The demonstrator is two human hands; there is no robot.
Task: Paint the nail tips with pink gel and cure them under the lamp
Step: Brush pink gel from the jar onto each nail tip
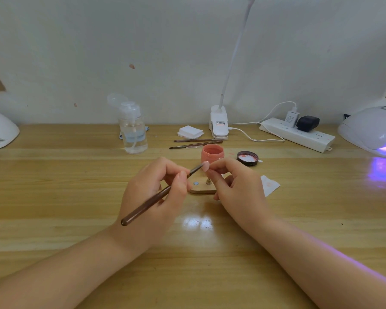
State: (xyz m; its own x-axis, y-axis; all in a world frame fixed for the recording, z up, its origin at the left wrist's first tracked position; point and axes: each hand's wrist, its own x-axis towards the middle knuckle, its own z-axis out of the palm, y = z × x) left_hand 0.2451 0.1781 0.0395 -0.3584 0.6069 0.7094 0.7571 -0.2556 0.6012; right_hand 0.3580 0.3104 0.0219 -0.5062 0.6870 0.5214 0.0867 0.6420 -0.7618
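Painting step in hand: left hand (152,192) grips brush (161,195), bristles on nail tip (206,166) pinched by right hand (236,186) before open pink gel jar (212,153). Next (likely): even coat, then cure lamp (374,132), glowing far right.

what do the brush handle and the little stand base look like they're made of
Brush handle: looks like dark brown wood with a smooth, slightly glossy finish, though painted plastic is possible. Stand base: pale, matte wood, judging by its light tan colour.
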